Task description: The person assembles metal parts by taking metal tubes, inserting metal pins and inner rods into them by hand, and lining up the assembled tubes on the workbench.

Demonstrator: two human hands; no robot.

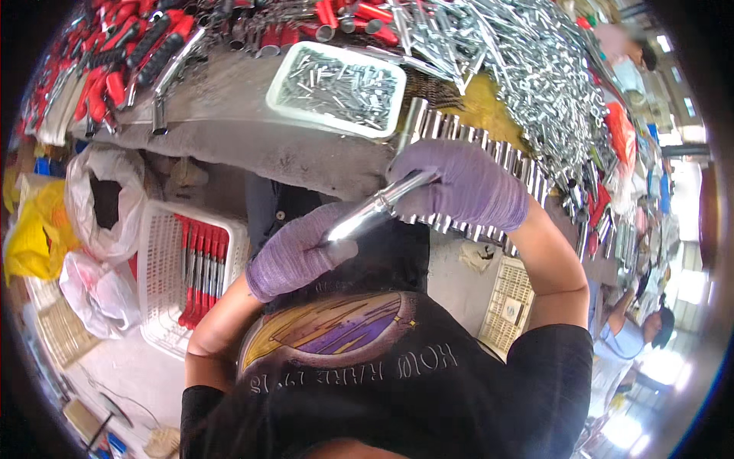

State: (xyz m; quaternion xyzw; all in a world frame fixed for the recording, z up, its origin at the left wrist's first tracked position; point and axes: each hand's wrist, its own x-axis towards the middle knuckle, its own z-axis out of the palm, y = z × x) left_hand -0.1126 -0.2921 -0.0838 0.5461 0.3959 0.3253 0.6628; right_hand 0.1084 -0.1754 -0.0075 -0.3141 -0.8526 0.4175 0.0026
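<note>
A shiny metal tube (365, 216) with a collar or joint near its middle slants between my two purple-gloved hands. My left hand (298, 251) is closed round its lower left end. At the upper right end, the fingers of my right hand (462, 183) are wrapped round the tube and hide its tip. Behind and beneath my right hand, a row of similar shiny tubes (419, 121) lies side by side along the bench edge. Just beyond stands a white tray (277, 98) holding many small metal pins (340, 86).
A big heap of loose metal parts (527, 69) covers the bench's far right. Red-and-black handled pieces (115, 69) pile up at far left. Below left, a white basket (157, 260) holds red-ended rods (202, 264) beside white bags (99, 199). Another person (638, 329) is at the right.
</note>
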